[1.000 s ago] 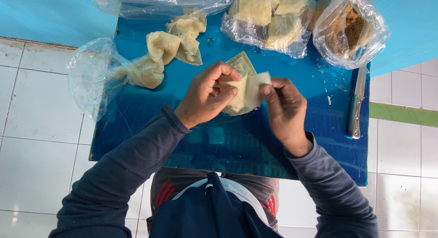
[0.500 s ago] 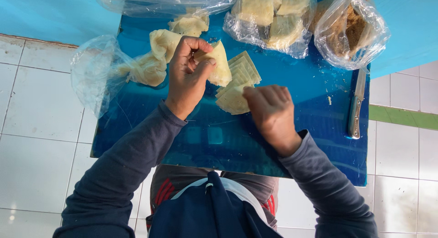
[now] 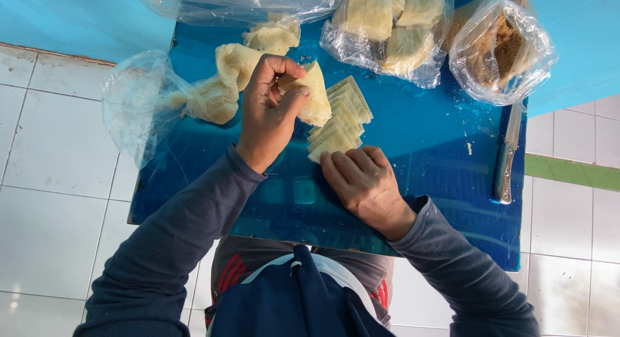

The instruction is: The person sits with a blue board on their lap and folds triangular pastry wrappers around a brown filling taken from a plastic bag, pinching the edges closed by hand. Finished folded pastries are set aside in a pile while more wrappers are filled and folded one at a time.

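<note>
Pinching a folded pale wrapper (image 3: pixel 314 94) between thumb and curled fingers, the left hand (image 3: pixel 268 111) holds it just above the blue board (image 3: pixel 420 156). The right hand (image 3: pixel 365 182) lies flat, fingers pressed together, fingertips touching the fanned wrapper stack (image 3: pixel 340 120). A knife (image 3: pixel 506 162) rests well apart, at the board's right edge.

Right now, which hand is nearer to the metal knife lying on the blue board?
The right hand. It rests on the fanned pale wrapper stack, closer to the metal knife at the board's right edge; the left hand is farther away.
</note>
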{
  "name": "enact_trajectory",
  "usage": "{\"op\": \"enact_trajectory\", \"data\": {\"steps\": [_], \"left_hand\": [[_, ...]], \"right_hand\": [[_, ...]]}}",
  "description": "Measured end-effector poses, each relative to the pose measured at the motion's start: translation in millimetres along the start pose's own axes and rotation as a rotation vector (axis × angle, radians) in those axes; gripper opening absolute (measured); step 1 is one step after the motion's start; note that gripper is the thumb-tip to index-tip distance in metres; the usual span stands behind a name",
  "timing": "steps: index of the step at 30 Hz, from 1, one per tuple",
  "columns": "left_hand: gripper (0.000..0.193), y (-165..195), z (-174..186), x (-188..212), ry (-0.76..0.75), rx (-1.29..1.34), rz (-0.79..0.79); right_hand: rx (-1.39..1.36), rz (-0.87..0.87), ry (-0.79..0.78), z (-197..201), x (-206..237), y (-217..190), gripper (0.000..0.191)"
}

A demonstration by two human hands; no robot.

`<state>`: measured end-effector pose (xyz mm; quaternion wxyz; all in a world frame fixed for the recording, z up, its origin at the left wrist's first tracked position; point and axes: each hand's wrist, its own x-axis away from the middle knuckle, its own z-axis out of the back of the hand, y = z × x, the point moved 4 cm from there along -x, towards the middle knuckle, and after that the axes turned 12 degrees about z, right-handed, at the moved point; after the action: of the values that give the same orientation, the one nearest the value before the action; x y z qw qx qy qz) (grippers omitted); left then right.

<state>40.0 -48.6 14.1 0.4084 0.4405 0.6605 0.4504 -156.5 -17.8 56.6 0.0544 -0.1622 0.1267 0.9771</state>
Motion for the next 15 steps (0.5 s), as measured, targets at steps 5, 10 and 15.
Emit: {"op": "enact_trajectory", "data": {"steps": [5,10,15], "left_hand": [[0.023,-0.1,-0.1,0.9,-0.005,-0.006,0.017],[0.023,1.2,-1.1,0.7,-0.020,-0.024,-0.021],[0.023,3.2,-3.0,1.2,-0.037,-0.028,-0.026]], "right_hand": [[0.016,0.020,0.005,-2.1,-1.0,-2.6,0.033],[-0.014,0.019,0.019,-3.7,-0.3,-2.1,0.033],[-0.059,0.010,0.060,-1.7,-2.8,0.2,0.032]]}}
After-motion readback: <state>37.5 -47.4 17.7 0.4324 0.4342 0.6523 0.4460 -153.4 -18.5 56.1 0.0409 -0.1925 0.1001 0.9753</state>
